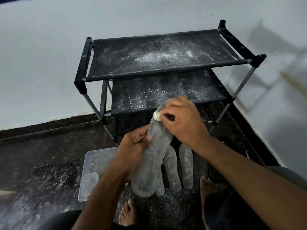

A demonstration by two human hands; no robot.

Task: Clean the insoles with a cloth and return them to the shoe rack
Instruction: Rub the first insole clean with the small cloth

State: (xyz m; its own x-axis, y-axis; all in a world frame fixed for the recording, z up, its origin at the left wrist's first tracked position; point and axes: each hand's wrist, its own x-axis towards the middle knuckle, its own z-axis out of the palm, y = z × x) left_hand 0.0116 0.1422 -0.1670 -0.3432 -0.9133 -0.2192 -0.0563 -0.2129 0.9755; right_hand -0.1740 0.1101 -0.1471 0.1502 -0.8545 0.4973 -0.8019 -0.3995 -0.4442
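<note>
Bare feet (pixel 127 211) stand on the dark floor (pixel 41 155). Left hand (pixel 132 145) grips a grey insole (pixel 149 163) with fingers curled around its edge; right hand (pixel 184 120) pinches a white cloth (pixel 157 116) against it. Below, more insoles (pixel 186 166) lie before the shoe rack (pixel 157 55).

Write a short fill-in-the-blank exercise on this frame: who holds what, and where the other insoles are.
1. The left hand grips the grey insole while the right hand rubs it with a white ____.
2. The other insoles lie on the ____.
3. The shelves of the shoe rack are dusted with white ____.
4. The clear plastic container sits to the ____ of the held insole.

Missing words: cloth; floor; powder; left
</note>
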